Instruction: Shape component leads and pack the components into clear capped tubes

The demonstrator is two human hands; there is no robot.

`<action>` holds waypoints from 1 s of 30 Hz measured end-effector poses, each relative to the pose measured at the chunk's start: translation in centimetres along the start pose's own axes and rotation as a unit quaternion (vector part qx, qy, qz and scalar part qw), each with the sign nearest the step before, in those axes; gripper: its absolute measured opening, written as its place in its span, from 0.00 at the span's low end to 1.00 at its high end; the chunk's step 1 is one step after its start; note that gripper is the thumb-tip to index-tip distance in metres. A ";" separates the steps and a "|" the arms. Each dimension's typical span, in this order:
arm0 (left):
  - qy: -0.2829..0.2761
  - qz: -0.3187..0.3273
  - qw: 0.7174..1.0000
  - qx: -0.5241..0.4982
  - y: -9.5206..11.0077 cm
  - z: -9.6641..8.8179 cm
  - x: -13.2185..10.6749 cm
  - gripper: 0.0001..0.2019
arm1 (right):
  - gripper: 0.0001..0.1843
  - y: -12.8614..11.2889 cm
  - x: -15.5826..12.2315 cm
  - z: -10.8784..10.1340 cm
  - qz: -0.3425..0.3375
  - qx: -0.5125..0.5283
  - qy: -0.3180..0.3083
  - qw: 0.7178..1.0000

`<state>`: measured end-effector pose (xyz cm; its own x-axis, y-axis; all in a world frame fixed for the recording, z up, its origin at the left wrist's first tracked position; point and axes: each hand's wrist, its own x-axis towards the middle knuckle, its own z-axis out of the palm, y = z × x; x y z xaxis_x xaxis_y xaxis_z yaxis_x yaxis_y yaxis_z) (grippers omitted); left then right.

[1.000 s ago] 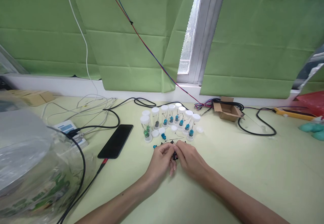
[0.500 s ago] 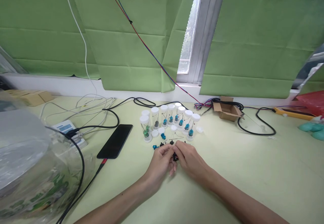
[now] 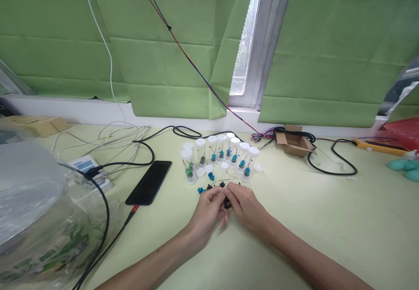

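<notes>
My left hand and my right hand meet at the middle of the pale green table, fingers pinched together on a small black component held between them. Just beyond my fingertips lie loose small blue and black components. Behind those stands a curved row of several clear vials with white caps, each holding a blue or green part on thin wire legs. A few loose white caps lie beside the vials.
A black phone on a cable lies left of the vials. A clear plastic bag fills the near left. Cables, a small open cardboard box and a black cord loop lie along the back. Green blinds hang behind.
Almost nothing differs; both hands stay pinched on the small black component, with only a slight shift of the view.
</notes>
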<state>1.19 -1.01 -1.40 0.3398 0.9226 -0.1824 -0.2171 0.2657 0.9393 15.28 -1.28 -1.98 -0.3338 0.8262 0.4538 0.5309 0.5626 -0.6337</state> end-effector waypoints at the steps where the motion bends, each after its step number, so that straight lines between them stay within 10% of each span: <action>1: 0.001 -0.001 1.000 0.001 0.1 0.0 0.0 0.15 | 0.15 0.0 0.0 0.1 0.002 0.003 0.002 1.000; 30: -0.001 0.014 1.000 0.005 1.0 -0.1 0.1 0.18 | 0.17 -0.1 0.1 -0.3 0.126 0.173 0.080 0.973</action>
<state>0.88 -0.66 -0.49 0.3353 0.9293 -0.1551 -0.2170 0.2364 0.9471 15.39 -1.21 -1.71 -0.0871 0.9400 0.3298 0.2763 0.3408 -0.8986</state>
